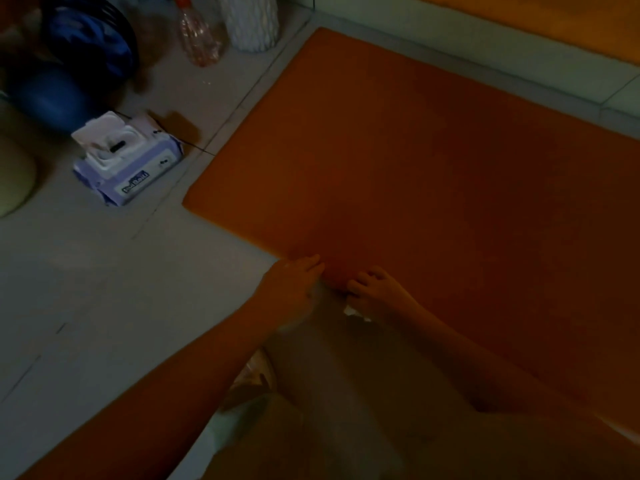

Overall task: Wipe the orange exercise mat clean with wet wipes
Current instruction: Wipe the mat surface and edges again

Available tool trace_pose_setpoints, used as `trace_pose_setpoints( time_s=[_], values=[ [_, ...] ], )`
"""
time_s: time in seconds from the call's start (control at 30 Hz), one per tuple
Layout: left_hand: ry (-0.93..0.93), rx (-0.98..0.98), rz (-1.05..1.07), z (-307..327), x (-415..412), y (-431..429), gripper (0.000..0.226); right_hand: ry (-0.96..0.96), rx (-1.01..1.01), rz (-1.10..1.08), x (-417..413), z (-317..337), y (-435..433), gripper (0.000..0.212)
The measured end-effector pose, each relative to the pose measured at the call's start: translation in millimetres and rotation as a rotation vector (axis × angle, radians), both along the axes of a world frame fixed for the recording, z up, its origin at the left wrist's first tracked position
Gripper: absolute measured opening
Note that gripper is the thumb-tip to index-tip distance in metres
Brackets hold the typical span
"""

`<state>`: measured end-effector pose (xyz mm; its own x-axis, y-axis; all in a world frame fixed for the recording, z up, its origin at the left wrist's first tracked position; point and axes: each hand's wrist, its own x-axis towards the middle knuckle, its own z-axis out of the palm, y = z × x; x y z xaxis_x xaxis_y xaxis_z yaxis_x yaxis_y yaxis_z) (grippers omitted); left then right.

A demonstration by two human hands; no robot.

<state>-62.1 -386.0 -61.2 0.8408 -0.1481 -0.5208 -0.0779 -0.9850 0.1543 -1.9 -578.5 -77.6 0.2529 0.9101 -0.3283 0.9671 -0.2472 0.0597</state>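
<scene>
Down at the mat's [433,150] near edge, the left hand [294,280] rests, fingers straight and together; the right hand's [379,291] fingers curl over a wipe [356,312].

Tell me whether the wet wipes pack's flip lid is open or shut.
Open. The white flip lid stands raised off the purple wet wipes pack, exposing the dispensing opening.

Matt orange mat [433,161], smooth tiled floor [104,289]
</scene>
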Motion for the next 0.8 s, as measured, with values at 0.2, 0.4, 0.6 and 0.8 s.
trace_pose_setpoints(
  time_s=[0.2, 0.4, 0.6, 0.8],
  values=[
    [0.013, 0.093, 0.173, -7, -6, 84, 0.072, -0.008, -0.053, 0.03, 6, -4, 43, 0.038],
    [0.023, 0.02, 0.175, -7, -3, 83, 0.075, -0.073, -0.221, 0.038, 8, 21, 83, 0.041],
    [0.066, -0.018, 0.162, -2, -1, 88, 0.073, 0.0, -0.413, 0.055, 14, 24, 101, 0.041],
    [0.107, -0.017, 0.165, 0, 3, 90, 0.074, 0.078, -0.288, -0.071, 14, 18, 99, 0.043]
  ],
)
